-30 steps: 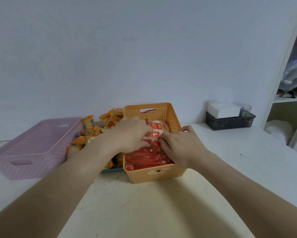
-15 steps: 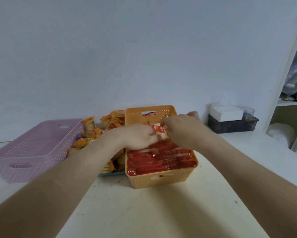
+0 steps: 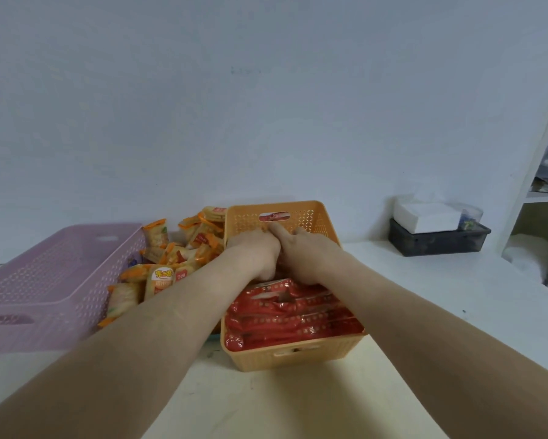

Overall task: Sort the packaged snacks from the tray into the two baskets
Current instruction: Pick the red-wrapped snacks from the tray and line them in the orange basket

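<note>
Left hand (image 3: 256, 253) and right hand (image 3: 304, 258) touch side by side at the far end of the orange basket (image 3: 291, 356) on the counter (image 3: 298, 407); fingers curl down among the red packets (image 3: 298, 315) filling it; whether either grip clamps a packet cannot be told; orange-and-white packets (image 3: 165, 277) lie heaped between this basket and the pink basket (image 3: 44, 296) at left.
</note>
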Demonstrator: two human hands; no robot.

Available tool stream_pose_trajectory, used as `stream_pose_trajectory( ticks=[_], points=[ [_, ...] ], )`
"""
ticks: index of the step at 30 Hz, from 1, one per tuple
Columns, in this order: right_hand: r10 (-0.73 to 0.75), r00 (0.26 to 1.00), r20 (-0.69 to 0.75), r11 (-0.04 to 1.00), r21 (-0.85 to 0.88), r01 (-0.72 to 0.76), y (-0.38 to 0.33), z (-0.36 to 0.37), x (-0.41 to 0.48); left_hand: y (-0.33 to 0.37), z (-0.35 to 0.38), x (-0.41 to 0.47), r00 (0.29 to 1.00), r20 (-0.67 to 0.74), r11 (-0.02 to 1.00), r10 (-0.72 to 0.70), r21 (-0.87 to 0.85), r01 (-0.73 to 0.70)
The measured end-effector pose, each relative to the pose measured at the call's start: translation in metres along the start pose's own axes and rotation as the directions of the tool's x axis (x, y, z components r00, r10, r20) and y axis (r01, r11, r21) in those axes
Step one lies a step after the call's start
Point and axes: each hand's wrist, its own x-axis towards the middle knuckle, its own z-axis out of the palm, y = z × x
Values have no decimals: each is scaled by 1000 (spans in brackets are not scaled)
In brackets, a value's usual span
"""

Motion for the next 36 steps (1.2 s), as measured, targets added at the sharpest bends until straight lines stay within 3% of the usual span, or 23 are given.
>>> stream_pose_trajectory(
  ticks=[2,5,11,14,16,19,22,26,28,30,36],
  points=[
    [45,998,40,998,40,-47,-1,-2,1,0,1,0,999,-32,991,-29,127,32],
    [96,995,18,990,103,-97,-5,-8,-1,-4,-1,-4,975,-218,931,48,363,35],
    [155,966,-206,987,-16,-162,-6,-27,-14,-30,1,-21,893,-412,975,180,193,-108],
    [95,947,-306,993,-40,-113,-6,-30,-21,-35,0,-32,857,-475,979,201,125,-160],
    [69,944,-323,998,8,-70,-2,-35,-26,-39,1,-39,869,-462,983,179,44,-179],
    [88,981,-170,991,116,-69,6,-44,-32,-44,5,-48,884,-442,963,153,-132,-233],
    [72,997,0,995,76,-72,5,-45,-37,-45,6,-57,848,-492,942,198,-146,-304],
    [19,990,143,999,-35,-14,4,-47,-52,-46,7,-63,873,-415,924,255,-160,-346],
    [-64,991,115,998,-14,66,5,-41,-61,-47,8,-63,892,-360,916,273,-186,-355],
    [-119,993,-4,993,-3,119,6,-34,-69,-47,8,-63,911,-298,925,286,-162,-344],
    [-68,991,-118,996,52,74,15,-15,-80,-36,5,-66,936,-120,939,332,-57,-340]
  ],
)
